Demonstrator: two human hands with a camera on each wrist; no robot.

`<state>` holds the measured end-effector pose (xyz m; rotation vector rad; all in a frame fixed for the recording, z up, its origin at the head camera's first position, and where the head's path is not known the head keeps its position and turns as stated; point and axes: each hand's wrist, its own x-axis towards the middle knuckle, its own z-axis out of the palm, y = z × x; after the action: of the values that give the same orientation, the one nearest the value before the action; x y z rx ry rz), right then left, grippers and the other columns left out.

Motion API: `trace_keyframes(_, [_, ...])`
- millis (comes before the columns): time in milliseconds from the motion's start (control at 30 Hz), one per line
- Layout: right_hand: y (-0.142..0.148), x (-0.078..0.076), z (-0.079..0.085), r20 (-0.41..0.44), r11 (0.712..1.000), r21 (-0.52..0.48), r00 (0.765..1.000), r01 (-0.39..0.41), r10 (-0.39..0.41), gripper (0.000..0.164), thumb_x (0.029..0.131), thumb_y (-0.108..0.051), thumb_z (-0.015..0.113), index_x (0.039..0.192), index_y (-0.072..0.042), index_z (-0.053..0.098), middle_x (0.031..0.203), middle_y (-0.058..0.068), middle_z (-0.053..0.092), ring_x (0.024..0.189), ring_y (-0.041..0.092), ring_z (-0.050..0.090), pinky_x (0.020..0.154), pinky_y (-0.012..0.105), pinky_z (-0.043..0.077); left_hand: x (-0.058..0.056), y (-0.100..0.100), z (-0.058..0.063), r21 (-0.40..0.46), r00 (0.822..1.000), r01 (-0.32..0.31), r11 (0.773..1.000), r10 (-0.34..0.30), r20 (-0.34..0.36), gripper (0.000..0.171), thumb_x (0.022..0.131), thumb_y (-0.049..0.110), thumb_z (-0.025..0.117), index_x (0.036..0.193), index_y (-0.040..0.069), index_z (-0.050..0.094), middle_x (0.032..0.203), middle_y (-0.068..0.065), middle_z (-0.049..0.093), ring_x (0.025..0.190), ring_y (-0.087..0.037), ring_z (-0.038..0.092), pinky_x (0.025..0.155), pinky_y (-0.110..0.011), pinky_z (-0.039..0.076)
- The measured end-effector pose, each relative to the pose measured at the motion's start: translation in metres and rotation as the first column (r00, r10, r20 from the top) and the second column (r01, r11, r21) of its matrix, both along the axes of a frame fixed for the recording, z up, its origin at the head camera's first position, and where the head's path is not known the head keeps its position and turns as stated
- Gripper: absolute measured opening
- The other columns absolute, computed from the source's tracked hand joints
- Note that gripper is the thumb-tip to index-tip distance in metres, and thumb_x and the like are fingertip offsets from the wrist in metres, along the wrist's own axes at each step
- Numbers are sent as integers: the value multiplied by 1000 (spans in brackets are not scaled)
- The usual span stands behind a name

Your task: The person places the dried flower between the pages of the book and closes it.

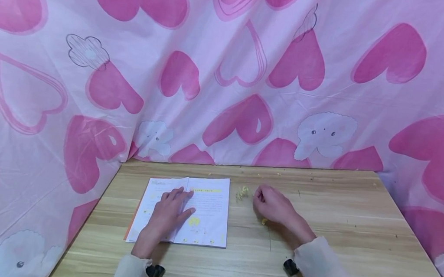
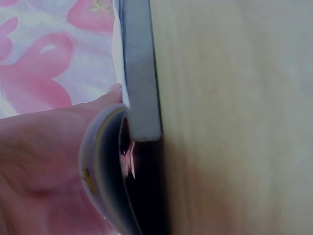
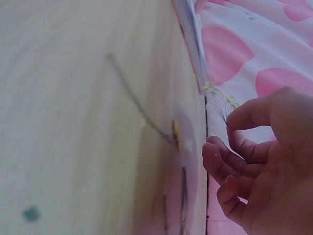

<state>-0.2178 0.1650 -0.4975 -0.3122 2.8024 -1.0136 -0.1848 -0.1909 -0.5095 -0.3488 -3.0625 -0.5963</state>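
An open book (image 1: pixel 213 207) with white pages and yellow printed accents lies on the wooden table. My left hand (image 1: pixel 164 215) rests on it with fingers spread across the left page and the middle fold. In the left wrist view, the book's thick page edge (image 2: pixel 139 68) stands beside the palm, and a page corner curls up. Just right of the book, my right hand (image 1: pixel 276 206) pinches a small bunch of dried yellow flowers (image 3: pixel 222 98) by its thin stems, between thumb and index finger. Its other fingers are curled loosely. The flower heads point towards the book.
A loose yellow flower (image 1: pixel 264 222) with a thin dark stem (image 3: pixel 134 100) lies on the table (image 1: pixel 339 234) near my right hand. Tiny yellow crumbs and stem bits are scattered towards the back edge. A pink heart-patterned cloth (image 1: pixel 239 118) hangs behind and at both sides.
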Motion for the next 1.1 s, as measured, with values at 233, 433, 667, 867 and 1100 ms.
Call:
trace_keyframes(233, [-11, 1, 8, -24, 999, -43, 1000, -8, 7, 6, 104, -17, 62, 102, -17, 67, 92, -1, 65, 83, 15, 59, 73, 32, 53, 1, 0, 0, 7, 1000, -5, 1000, 5, 19, 61, 104, 42, 72, 158, 20, 56, 169, -17, 46, 148, -49, 45, 110, -73, 45])
trace_keyframes(433, [-31, 3, 9, -43, 995, -86, 998, -46, 43, 7, 105, -17, 63, 101, -18, 68, 91, -3, 64, 79, 13, 59, 68, 29, 53, 2, 2, 0, -8, 998, -5, 1000, 6, 62, 71, 103, 50, 71, 163, 21, 49, 174, -16, 38, 153, -47, 40, 114, -73, 42])
trace_keyframes(667, [-59, 7, 2, -67, 991, -99, 994, -92, 86, 6, 105, -20, 64, 102, -17, 68, 90, -7, 65, 82, 9, 60, 73, 28, 54, 4, 2, 0, -47, 997, 13, 999, -10, 74, 94, 91, 69, 76, 165, 20, 45, 174, -18, 37, 153, -46, 40, 112, -72, 44])
trace_keyframes(867, [-78, 11, -12, -52, 985, -120, 992, -125, 119, 6, 106, -18, 65, 101, -17, 67, 86, -6, 64, 77, 9, 59, 67, 25, 51, 2, 1, -1, -42, 995, 23, 999, -18, 97, 102, 87, 74, 77, 167, 21, 43, 175, -17, 34, 155, -46, 37, 115, -72, 43])
trace_keyframes(1100, [-91, 11, -18, -20, 987, -139, 997, -77, 75, 6, 105, -19, 68, 101, -15, 67, 83, -5, 64, 75, 11, 59, 66, 25, 49, 2, 0, 0, -32, 995, 19, 999, -16, 100, 102, 86, 74, 78, 167, 23, 43, 176, -16, 33, 155, -45, 37, 114, -72, 42])
